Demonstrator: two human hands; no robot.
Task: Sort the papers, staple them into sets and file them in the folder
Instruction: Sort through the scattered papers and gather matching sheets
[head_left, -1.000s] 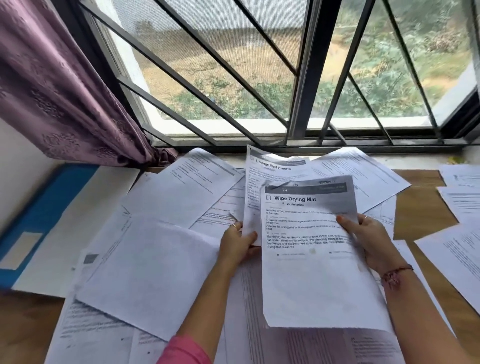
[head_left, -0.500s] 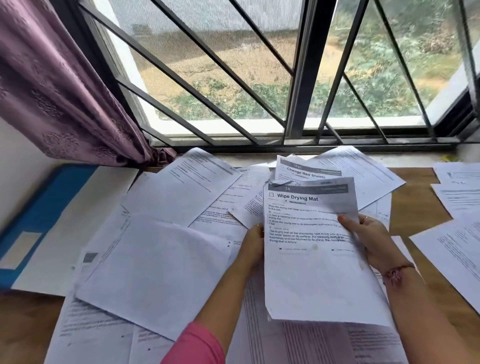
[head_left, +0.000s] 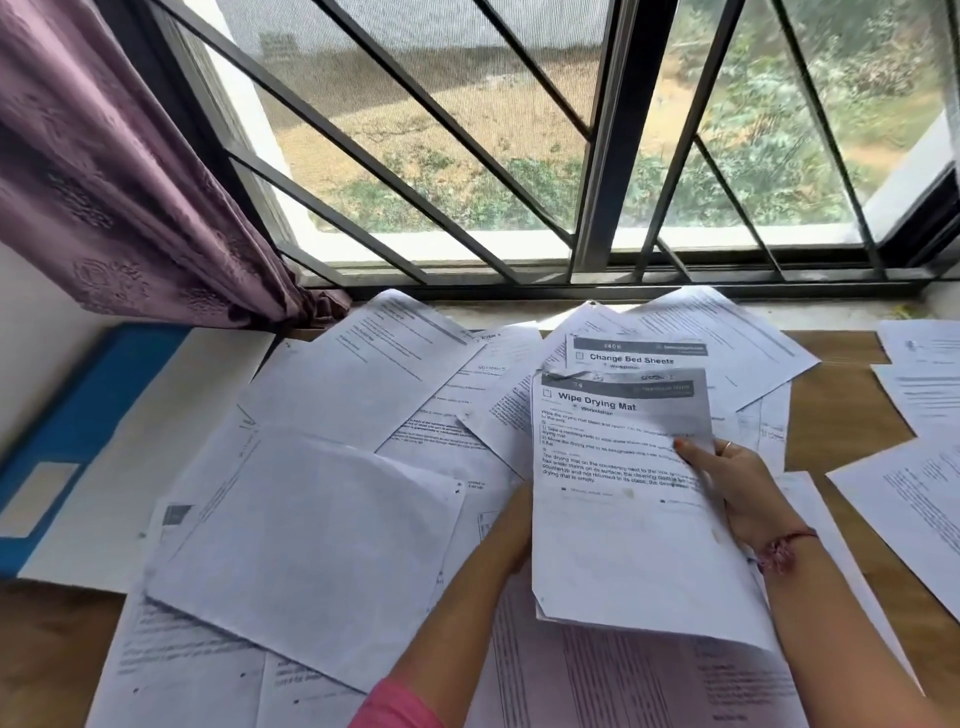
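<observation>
I hold a small stack of printed sheets upright-ish above the table; the front one is headed "Wipe Drying Mat" (head_left: 628, 519), and a "Change Bed Sheets" sheet (head_left: 636, 356) peeks out behind its top. My right hand (head_left: 737, 493) pinches the stack's right edge, thumb on the front. My left hand (head_left: 511, 535) is at the left edge, its fingers hidden behind the paper. Several loose printed pages (head_left: 322, 545) lie scattered over the wooden table (head_left: 841, 410). A blue folder (head_left: 88, 421) lies at the left with a white sheet on it.
More sheets (head_left: 919, 483) lie at the table's right side. A barred window (head_left: 519, 156) runs along the far edge, with a purple curtain (head_left: 104, 171) hanging at the left. A white wall borders the folder's left side.
The "Change Bed Sheets" sheet, held out to the left a second ago, has slid behind the "Wipe Drying Mat" sheet. My left hand moved in behind the stack's left edge.
</observation>
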